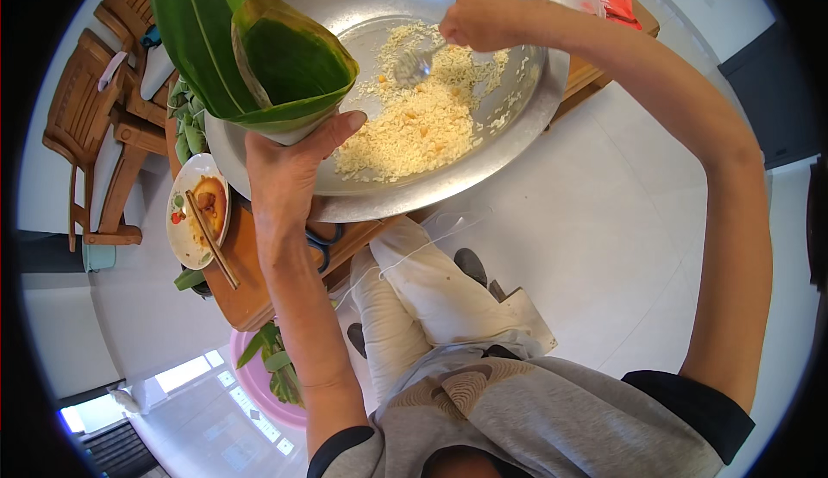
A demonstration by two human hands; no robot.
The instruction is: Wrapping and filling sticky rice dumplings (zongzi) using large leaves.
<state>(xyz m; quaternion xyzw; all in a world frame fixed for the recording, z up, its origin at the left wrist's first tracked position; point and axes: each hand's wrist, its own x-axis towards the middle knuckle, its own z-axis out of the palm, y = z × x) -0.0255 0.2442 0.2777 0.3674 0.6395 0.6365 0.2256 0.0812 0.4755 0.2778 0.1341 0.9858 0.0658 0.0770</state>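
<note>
My left hand [291, 161] grips a cone of folded green leaves [294, 64] from below, over the left side of a large metal basin [427, 200]. The cone's wide mouth faces up and its inside looks green, with no filling visible. One long leaf end stands up at its left. In the basin lies a spread heap of pale yellow rice grains [414, 135] with a few darker yellow bits. My right hand [482, 19] is closed on the handle of a metal spoon [413, 67], whose blurred bowl is at the rice. The fingers hide most of the handle.
Left of the basin, an oval plate [187, 245] with brown sauce and chopsticks [212, 239] sits on the wooden table [242, 290]. Wrapped leaf parcels [193, 132] lie behind it. Scissors [320, 245] are at the table's near edge, above my lap. A pink tub [259, 387] with leaves stands lower left.
</note>
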